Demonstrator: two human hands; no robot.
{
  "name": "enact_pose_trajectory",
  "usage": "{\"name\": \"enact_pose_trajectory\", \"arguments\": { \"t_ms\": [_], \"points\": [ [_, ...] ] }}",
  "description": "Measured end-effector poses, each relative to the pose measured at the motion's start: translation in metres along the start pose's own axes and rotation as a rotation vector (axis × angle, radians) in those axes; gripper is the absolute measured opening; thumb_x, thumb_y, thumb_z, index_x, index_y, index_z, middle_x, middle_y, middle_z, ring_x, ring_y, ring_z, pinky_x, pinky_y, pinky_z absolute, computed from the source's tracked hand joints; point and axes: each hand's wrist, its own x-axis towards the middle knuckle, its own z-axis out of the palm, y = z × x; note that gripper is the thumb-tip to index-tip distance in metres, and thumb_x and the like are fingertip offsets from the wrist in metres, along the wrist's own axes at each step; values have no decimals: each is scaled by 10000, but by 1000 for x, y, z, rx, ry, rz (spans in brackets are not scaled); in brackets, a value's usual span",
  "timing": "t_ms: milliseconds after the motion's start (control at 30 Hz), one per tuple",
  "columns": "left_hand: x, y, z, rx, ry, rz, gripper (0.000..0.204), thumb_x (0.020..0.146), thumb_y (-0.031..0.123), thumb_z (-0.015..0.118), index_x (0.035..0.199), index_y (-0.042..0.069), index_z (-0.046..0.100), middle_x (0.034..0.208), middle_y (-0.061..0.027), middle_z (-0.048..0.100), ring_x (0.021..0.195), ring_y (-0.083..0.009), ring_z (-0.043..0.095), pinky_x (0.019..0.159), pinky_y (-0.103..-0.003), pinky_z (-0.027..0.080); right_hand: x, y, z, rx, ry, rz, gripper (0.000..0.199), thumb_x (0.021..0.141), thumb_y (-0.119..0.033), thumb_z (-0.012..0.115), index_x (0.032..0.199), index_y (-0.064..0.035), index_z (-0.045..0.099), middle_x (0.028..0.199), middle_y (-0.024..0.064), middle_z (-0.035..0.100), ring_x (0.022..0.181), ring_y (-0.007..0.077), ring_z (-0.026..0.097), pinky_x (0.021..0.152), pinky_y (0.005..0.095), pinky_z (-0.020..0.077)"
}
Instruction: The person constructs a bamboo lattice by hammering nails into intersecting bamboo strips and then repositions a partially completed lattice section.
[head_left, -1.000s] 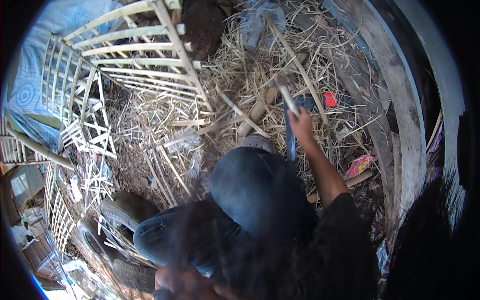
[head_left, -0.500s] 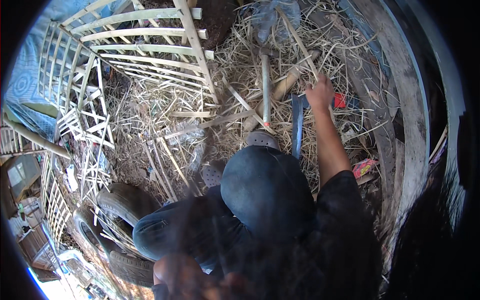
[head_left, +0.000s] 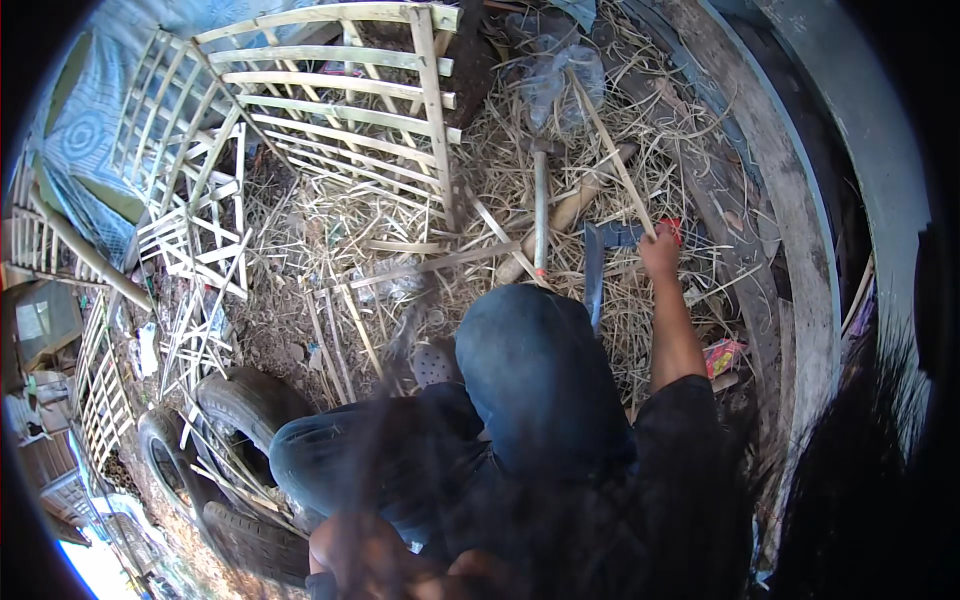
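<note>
My right hand [head_left: 659,252] is closed around the near end of a thin bamboo strip [head_left: 617,150], which slants away to the far left over loose shavings. Beside that hand lie a long metal blade [head_left: 595,280] and a dark bar [head_left: 626,235]; a red piece [head_left: 673,229] shows just behind the fingers. A hammer [head_left: 541,205] rests further left, across a thick bamboo pole [head_left: 590,187]. Low in the picture, my left hand [head_left: 475,565] is blurred and mostly covered by dark strands, so its fingers cannot be made out.
A slatted bamboo frame [head_left: 345,105] stands at the far left, with smaller lattice pieces [head_left: 205,235] beside it. Old tyres [head_left: 250,405] lie left of my bent legs. Bamboo shavings [head_left: 500,120] cover the ground; a wooden beam [head_left: 805,250] edges the right side.
My right hand has moved slightly nearer and to the right, drawing the bamboo strip with it. The whole view has shifted, so the frame and hammer appear lower and further right.
</note>
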Motion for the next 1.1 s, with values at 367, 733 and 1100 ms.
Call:
{"name": "enact_pose_trajectory", "arguments": {
  "t_ms": [367, 733, 1100],
  "points": [
    [13, 12, 7, -51, -84, 278, 558, 888, 362, 609, 1316, 64, 411, 921, -63, 467, 801, -209, 454, 786, -364, 405, -85, -39, -135, 272, 291, -186, 286, 918, -281, 547, 1018, -18, 604, 868, 177, 664, 811, 351, 643, 723, 387, 481],
    [173, 133, -50, 567, 12, 959, 540, 857, 341, 648, 1287, 81, 449, 911, -53, 470, 818, -205, 458, 802, -361, 398, -149, -113, -219, 529, 322, -512, 203, 891, -171, 604, 1002, -2, 588, 886, 151, 621, 821, 311, 593, 724, 392, 460],
    [189, 16, -247, 994, 624, 818, 408, 888, 193, 635, 1216, -5, 495, 948, -72, 535, 794, -142, 497, 656, -272, 426, -148, -83, -152, 195, 428, -662, 193, 857, -149, 619, 1011, -41, 578, 928, 150, 636, 898, 336, 601, 792, 421, 440]
  ]
}}
